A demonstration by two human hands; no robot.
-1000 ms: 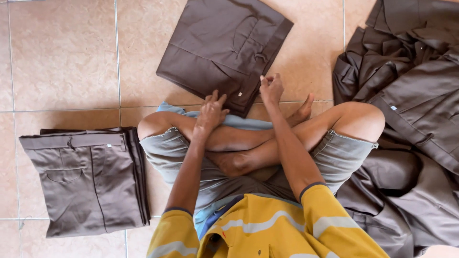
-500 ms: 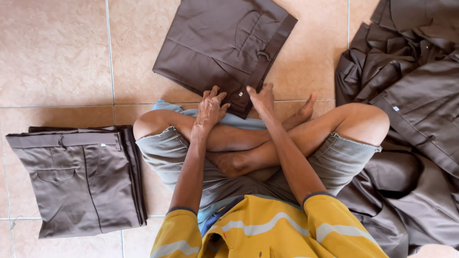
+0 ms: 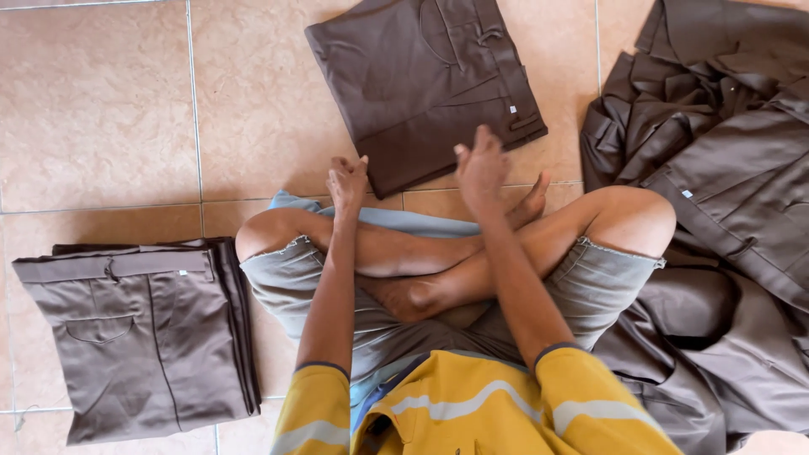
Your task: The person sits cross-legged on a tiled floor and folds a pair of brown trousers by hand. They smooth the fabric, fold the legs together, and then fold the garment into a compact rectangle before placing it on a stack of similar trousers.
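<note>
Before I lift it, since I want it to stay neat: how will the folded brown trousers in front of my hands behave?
The folded brown trousers look like soft cloth, so probably floppy; lifted by one edge, the fold would likely sag open. They lie flat on tile floor, so they should slide easily.

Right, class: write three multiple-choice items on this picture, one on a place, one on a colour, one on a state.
1. Where is the unfolded clothes pile?
A. by the person's right knee
B. by the left knee
C. on the lap

2. The folded trousers ahead are:
A. yellow
B. brown
C. blue

3. The left hand and right hand are:
A. gripping cloth
B. empty, fingers loose
C. clasped together

Answers: A, the heap lies along the right side; B, dark brown cloth; B, both hands hold nothing and stay apart.
</note>
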